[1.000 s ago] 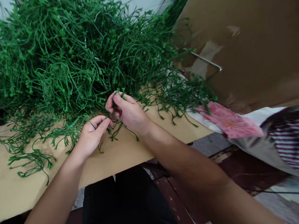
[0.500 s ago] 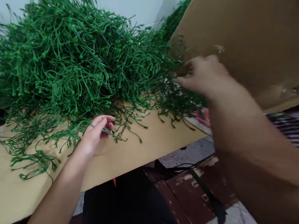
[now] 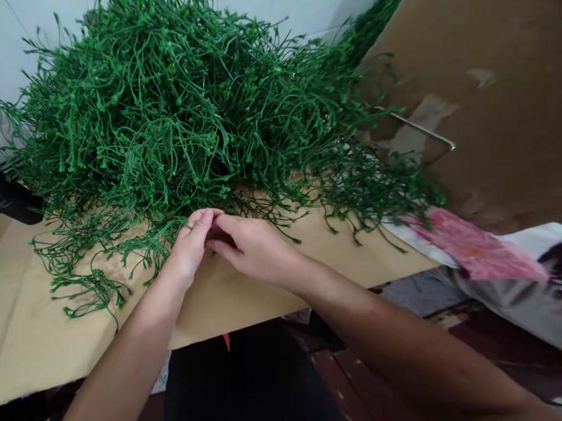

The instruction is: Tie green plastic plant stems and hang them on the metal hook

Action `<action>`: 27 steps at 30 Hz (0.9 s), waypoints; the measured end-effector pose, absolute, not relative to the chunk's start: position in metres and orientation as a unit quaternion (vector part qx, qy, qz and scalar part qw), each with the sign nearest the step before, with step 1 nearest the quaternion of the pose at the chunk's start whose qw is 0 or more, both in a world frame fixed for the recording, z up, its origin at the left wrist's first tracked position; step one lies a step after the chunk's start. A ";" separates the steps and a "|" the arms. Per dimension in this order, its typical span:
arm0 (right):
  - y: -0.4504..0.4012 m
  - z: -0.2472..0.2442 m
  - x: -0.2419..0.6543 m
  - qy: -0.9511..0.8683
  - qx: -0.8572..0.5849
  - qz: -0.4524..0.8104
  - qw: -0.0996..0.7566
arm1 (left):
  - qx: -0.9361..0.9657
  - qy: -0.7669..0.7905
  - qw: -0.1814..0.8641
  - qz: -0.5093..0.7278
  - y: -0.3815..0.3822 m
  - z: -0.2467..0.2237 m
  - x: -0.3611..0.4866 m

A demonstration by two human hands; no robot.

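A large heap of green artificial plant sprigs (image 3: 177, 115), with thin stems and small forked tips, lies on a tan board in front of me. At the heap's near edge, my left hand (image 3: 191, 246) is closed in a pinch with a ring on one finger. The green sprig seen in it a moment before is now mostly hidden by the other hand. My right hand (image 3: 259, 246) meets the left fingertips, its thumb and fingers pinched together. What sits between the right fingertips is too small and covered to make out.
The tan board (image 3: 252, 300) ends close to my lap. An upright brown cardboard sheet (image 3: 502, 117) with a bent metal wire (image 3: 418, 128) stands at right. Below it lies a pink cloth (image 3: 475, 244). A black cylindrical object (image 3: 7, 193) is at far left.
My right hand has moved from beside the cardboard sheet, left and down, to meet my left hand. The left hand stays by the heap's edge. The view has shifted slightly.
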State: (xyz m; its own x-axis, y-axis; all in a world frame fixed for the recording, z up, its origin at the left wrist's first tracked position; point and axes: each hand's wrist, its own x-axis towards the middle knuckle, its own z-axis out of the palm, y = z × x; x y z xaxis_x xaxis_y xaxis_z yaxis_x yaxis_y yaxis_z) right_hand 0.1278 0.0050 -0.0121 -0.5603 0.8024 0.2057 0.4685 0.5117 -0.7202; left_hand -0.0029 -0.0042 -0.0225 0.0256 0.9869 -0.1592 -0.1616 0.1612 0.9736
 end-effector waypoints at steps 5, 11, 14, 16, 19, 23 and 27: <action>0.027 -0.005 0.130 -0.752 -0.387 0.362 0.393 | 0.476 0.450 0.575 0.490 -0.012 -0.012 -0.006; 0.041 0.005 0.141 -0.667 -0.390 0.428 0.469 | 0.644 0.399 0.486 0.436 -0.036 0.004 -0.006; 0.045 0.002 0.141 -0.630 -0.389 0.464 0.486 | 0.681 0.411 0.313 0.519 -0.043 0.007 -0.014; 0.046 0.000 0.141 -0.614 -0.385 0.494 0.481 | 0.673 0.446 0.138 0.574 -0.042 0.008 -0.021; 0.046 0.001 0.141 -0.586 -0.368 0.551 0.467 | 0.659 0.526 -0.054 0.534 -0.032 0.006 -0.027; 0.042 0.011 0.141 -0.565 -0.330 0.603 0.457 | 0.671 0.604 -0.065 0.424 -0.016 -0.001 -0.029; 0.041 0.027 0.143 -0.568 -0.314 0.613 0.451 | 0.658 0.591 0.051 0.464 -0.009 -0.003 -0.036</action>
State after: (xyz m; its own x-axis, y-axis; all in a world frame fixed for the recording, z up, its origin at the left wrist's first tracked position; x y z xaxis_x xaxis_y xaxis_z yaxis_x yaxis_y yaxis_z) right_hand 0.1429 0.0407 0.0269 -0.3956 0.9094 0.1284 -0.1969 0.0525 -0.9790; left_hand -0.0361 -0.0093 -0.0034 -0.1290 0.8247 0.5507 0.7299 -0.2970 0.6156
